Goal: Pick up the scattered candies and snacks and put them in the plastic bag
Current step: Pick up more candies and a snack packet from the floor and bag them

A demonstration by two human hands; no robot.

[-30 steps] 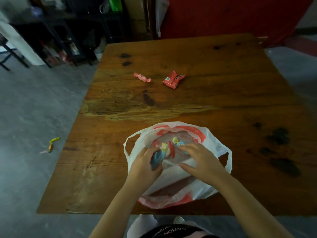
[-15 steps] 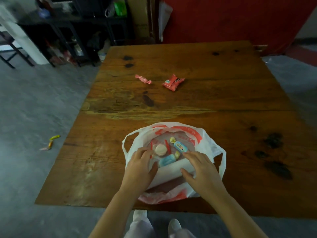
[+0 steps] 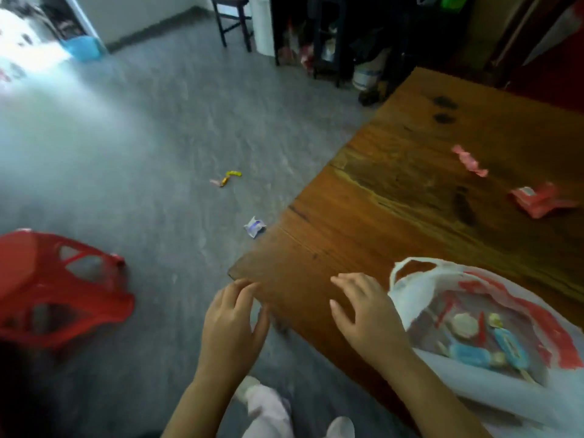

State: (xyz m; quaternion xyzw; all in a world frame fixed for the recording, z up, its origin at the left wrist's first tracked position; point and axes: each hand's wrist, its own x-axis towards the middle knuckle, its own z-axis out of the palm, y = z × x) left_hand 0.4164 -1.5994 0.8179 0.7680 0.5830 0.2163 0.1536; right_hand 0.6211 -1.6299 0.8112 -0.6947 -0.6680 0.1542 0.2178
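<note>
The white and red plastic bag (image 3: 420, 289) lies open on the wooden table (image 3: 379, 216) at lower right, with several candies inside. My right hand (image 3: 366, 314) hovers open over the table just left of the bag. My left hand (image 3: 232, 320) is open and empty over the floor by the table's near corner. A pink wrapped candy (image 3: 469, 160) and a red snack packet (image 3: 542, 202) lie further back on the table. On the grey floor lie a white and blue candy (image 3: 254, 226) and a yellow candy (image 3: 228, 178).
A red plastic stool (image 3: 53, 289) stands on the floor at the left. A dark shelf with clutter (image 3: 331, 36) and chair legs (image 3: 232, 23) are at the back. My feet (image 3: 268, 412) show at the bottom.
Both hands have left the bag and moved left, empty. My view has swung left and down, so the floor, the stool and the floor candies now show.
</note>
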